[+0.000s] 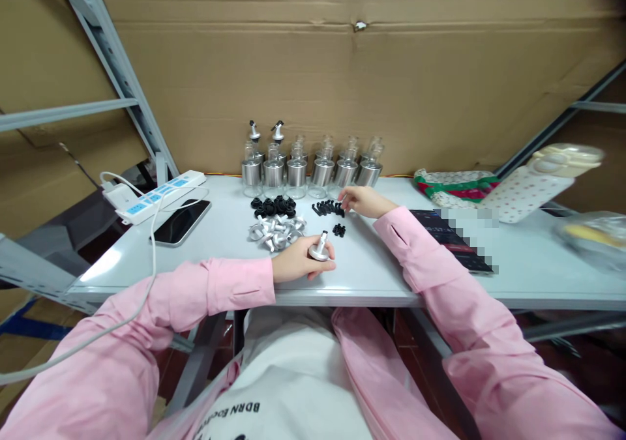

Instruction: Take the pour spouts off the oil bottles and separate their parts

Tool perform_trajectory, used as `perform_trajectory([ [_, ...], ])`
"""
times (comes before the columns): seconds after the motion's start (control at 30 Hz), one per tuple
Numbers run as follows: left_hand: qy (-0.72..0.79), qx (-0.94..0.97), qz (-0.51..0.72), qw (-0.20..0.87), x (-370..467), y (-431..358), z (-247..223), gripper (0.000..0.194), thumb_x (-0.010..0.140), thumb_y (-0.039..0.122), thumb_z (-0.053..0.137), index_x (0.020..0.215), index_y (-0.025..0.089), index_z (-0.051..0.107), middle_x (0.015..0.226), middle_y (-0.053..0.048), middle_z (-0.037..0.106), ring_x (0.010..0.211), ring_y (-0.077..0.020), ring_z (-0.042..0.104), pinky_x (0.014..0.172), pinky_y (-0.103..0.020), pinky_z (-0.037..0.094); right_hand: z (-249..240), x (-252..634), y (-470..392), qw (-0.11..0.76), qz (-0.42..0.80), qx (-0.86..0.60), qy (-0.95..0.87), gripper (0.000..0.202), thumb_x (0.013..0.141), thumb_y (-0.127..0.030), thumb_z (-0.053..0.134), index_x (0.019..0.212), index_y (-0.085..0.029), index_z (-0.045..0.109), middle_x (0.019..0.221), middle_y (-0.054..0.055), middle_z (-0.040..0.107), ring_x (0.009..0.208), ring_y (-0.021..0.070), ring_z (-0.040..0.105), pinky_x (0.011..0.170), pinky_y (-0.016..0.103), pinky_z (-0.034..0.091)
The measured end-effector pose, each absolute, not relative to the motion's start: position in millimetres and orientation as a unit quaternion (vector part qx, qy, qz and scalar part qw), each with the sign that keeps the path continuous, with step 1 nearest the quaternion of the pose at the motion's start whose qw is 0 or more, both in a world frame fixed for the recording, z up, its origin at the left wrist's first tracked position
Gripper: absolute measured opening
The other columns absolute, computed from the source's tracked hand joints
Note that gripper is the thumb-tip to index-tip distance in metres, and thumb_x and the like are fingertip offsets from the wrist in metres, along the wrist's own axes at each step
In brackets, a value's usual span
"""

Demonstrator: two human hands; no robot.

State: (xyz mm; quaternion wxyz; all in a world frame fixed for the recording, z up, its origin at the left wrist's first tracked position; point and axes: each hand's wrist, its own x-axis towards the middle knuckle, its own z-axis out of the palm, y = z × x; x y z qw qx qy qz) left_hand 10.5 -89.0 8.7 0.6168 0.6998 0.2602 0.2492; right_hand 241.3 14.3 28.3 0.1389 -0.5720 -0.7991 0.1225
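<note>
My left hand (303, 258) is closed around a silver bottle pourer (320, 248), held upright with a small black piece at its top. My right hand (364, 201) is at the right end of a row of small black levers (327, 208), its fingertips pinched together; whether a lever is between them is too small to tell. Just below that row lies a cluster of tiny black parts (339, 230). Left of the hands are a pile of silver pourer parts (278, 233) and a heap of black stoppers (272, 206).
Several glass bottles with metal sleeves (297, 171) stand in rows at the back; two back-left ones carry pourers (278, 131). A power strip (163, 197) and phone (180, 222) lie left. A dark screen (452, 241), patterned cloth (454, 186) and dotted bottle (528, 192) are right.
</note>
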Motion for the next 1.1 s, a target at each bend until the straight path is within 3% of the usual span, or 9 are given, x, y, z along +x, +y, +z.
perform_trajectory([
  [0.27, 0.255, 0.703, 0.249, 0.615, 10.3, -89.6, 8.5, 0.024, 0.068, 0.028, 0.065, 0.077, 0.015, 0.047, 0.042, 0.010, 0.044, 0.036, -0.0046, 0.040, 0.044, -0.018, 0.030, 17.2, 248.3, 24.7, 0.133, 0.078, -0.549, -0.822, 0.034, 0.063, 0.005, 0.045, 0.084, -0.015, 0.063, 0.080, 0.002, 0.071, 0.075, 0.0126, 0.066, 0.074, 0.021, 0.048],
  [0.47, 0.254, 0.704, 0.251, 0.614, 10.8, -89.3, 7.5, 0.022, 0.068, 0.026, 0.064, 0.077, 0.015, 0.047, 0.043, 0.010, 0.044, 0.037, -0.0046, 0.040, 0.046, -0.018, 0.031, 15.1, 244.1, 25.0, 0.108, 0.041, -0.533, -0.838, 0.032, 0.069, -0.001, 0.046, 0.087, -0.015, 0.068, 0.088, 0.005, 0.071, 0.080, 0.0152, 0.065, 0.077, 0.023, 0.048],
  [1.1, 0.257, 0.705, 0.248, 0.612, 10.7, -89.6, 9.1, 0.025, 0.067, 0.030, 0.065, 0.076, 0.015, 0.047, 0.042, 0.010, 0.044, 0.036, -0.0044, 0.040, 0.045, -0.018, 0.030, -1.9, 231.3, 27.0, 0.164, -0.030, -0.438, -0.883, 0.032, 0.075, -0.006, 0.048, 0.090, -0.020, 0.072, 0.092, 0.008, 0.066, 0.086, 0.0200, 0.060, 0.082, 0.032, 0.048],
])
